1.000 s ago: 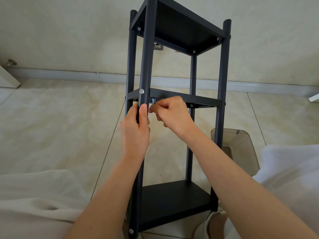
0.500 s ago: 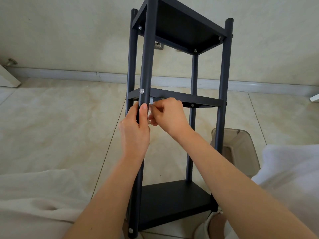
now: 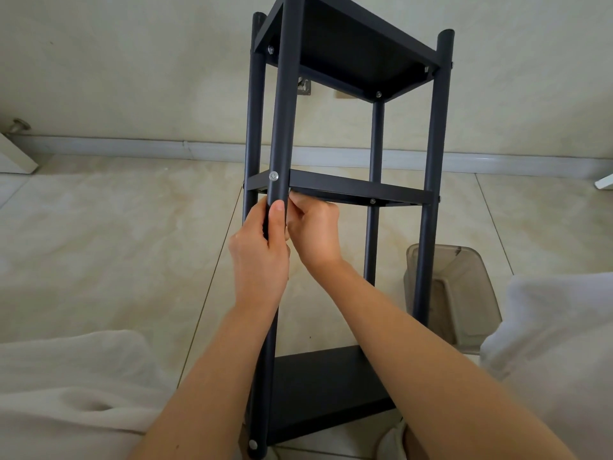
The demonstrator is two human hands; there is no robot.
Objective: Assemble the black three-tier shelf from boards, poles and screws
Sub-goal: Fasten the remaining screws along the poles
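The black three-tier shelf stands upright on the floor, with top board [image 3: 348, 51], middle board [image 3: 358, 189] and bottom board [image 3: 325, 386] joined to its poles. My left hand [image 3: 260, 257] grips the nearest pole [image 3: 285, 94] just below the middle board, thumb lying up along it. A silver screw head [image 3: 273, 176] shows on that pole at board height. My right hand [image 3: 315, 234] sits right behind the pole under the middle board's near corner. Its curled fingers pinch a small metal tool that is almost wholly hidden.
A translucent grey plastic bin [image 3: 461, 293] stands on the tiled floor right of the shelf, behind the right front pole. White cloth lies at the lower left [image 3: 66, 393] and lower right [image 3: 557, 343]. A wall with a baseboard [image 3: 132, 147] runs behind.
My right hand has shifted left and closer to the pole under the middle board, and the metal tool seen above its fingers is now nearly covered. My left hand keeps its grip.
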